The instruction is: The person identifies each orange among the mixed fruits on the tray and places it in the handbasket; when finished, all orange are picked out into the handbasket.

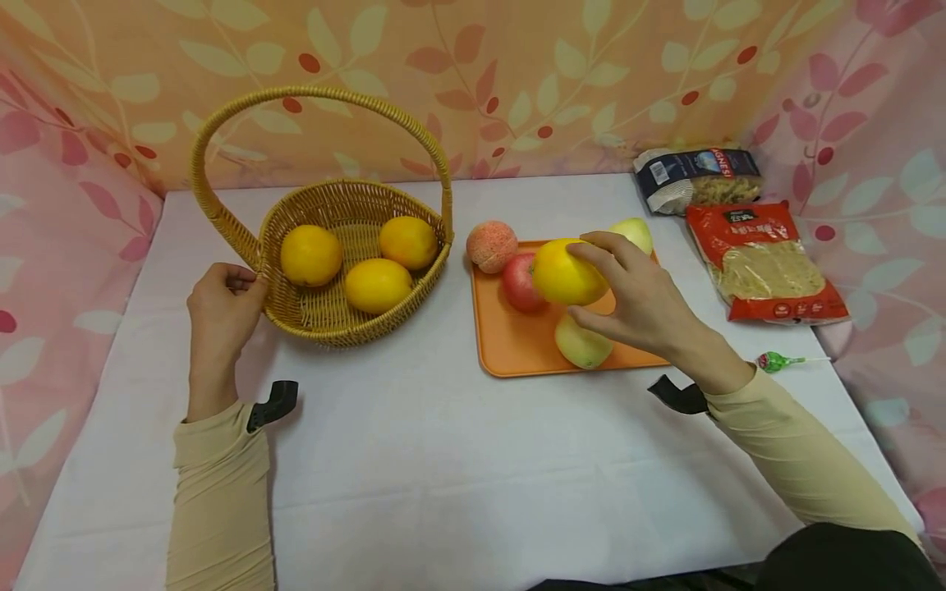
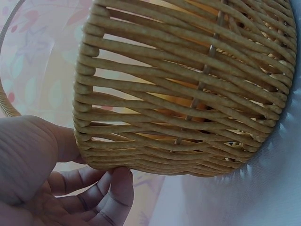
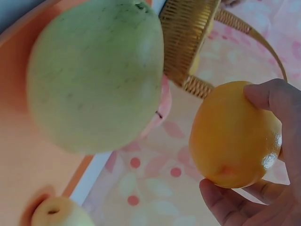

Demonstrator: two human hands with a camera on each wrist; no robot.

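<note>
My left hand (image 1: 224,316) pinches the left rim of a wicker basket (image 1: 355,332) by the foot of its tall handle. Thumb and fingertips meet at that rim in the left wrist view. Three yellow-orange fruits lie inside: a round orange (image 1: 311,255), another orange (image 1: 408,243) and a lemon (image 1: 378,286). Above an orange tray (image 1: 495,353), my right hand (image 1: 639,291) holds a yellow lemon (image 1: 567,272) between thumb and fingers. Under and around it are a red apple (image 1: 521,283), a pinkish peach (image 1: 492,246) and two pale green fruits (image 1: 584,341).
At the back right lie a dark pasta bag (image 1: 698,179) and a red packet (image 1: 769,263) of pale dried food. A green-wrapped lollipop (image 1: 776,361) is near the table's right edge. Floral cloth (image 1: 517,82) closes off the back and sides of the white table (image 1: 414,476).
</note>
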